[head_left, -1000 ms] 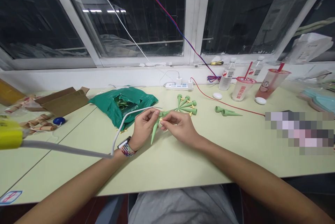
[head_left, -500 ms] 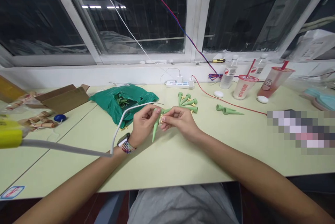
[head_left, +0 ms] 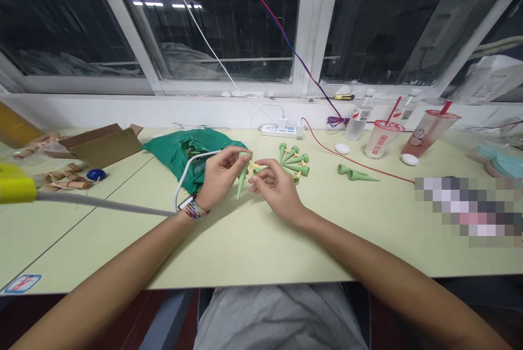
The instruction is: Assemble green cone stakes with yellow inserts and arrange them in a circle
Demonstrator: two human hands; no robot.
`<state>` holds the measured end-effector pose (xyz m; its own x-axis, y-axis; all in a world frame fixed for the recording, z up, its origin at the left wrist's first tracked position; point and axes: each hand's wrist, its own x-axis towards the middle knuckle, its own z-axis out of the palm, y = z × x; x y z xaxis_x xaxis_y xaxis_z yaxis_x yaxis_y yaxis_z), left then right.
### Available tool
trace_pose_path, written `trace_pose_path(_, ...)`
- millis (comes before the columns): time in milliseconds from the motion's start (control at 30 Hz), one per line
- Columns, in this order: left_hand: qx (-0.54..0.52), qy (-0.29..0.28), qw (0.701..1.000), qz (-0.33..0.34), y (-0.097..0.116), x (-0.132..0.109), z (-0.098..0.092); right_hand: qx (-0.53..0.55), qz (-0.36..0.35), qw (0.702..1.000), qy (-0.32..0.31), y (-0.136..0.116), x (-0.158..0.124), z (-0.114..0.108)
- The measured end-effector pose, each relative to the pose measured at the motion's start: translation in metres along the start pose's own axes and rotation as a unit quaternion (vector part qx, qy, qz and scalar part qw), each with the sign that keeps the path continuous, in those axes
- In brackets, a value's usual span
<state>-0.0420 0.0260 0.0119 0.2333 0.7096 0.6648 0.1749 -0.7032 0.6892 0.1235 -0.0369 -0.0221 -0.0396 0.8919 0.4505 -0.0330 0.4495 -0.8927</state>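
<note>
My left hand (head_left: 223, 175) is closed, with thumb and fingers pinching a green plant watering spike (head_left: 241, 181) whose tip points down. A small yellow valve (head_left: 255, 166) juts from the spike's right side. Just to the right, my right hand (head_left: 280, 189) has its fingers loosely curled and apart, and nothing shows between them. Beyond it, several green spikes with yellow valves (head_left: 295, 158) lie fanned out on the table. Two more green spikes (head_left: 359, 174) lie farther right. Behind my left hand sits an open green plastic bag (head_left: 167, 148) with green pieces inside.
A grey cable (head_left: 110, 204) crosses above the table at left. Farther left are a cardboard box (head_left: 100, 145), wooden pieces and a blue ball (head_left: 96, 175). A power strip (head_left: 281, 131) stands at the back. Drink cups (head_left: 382, 140) and bottles (head_left: 359, 116) occupy the back right.
My right fingers have come off the yellow valve and spread apart. My left hand has lifted slightly with the spike, and the view has shifted a little.
</note>
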Motion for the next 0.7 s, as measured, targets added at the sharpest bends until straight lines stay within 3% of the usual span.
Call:
trace_pose_path(100, -0.019, 0.05, 0.998, 0.012, -0.004, 0.013, -0.013, -0.184, -0.036, 0.981, -0.052, 0.011, -0.007, 0.011)
trace_pose_path(233, -0.027, 0.12, 0.992, 0.024, -0.009, 0.026, -0.031, -0.42, -0.136, 0.884, -0.157, 0.023, -0.002, 0.034)
trace_pose_path(333, -0.017, 0.135, 0.99, 0.032, -0.01, 0.03, -0.037, -0.506, -0.178, 0.826, -0.171, 0.034, 0.014, 0.054)
trace_pose_path(533, -0.005, 0.125, 0.992, 0.034, -0.009, 0.029, -0.036, -0.578, -0.085, 0.801, -0.132, 0.052, 0.04, 0.078)
trace_pose_path(700, -0.001, 0.138, 0.99, 0.028, -0.008, 0.03, -0.037, -0.589, -0.096, 0.788, -0.15, 0.043, 0.035, 0.071)
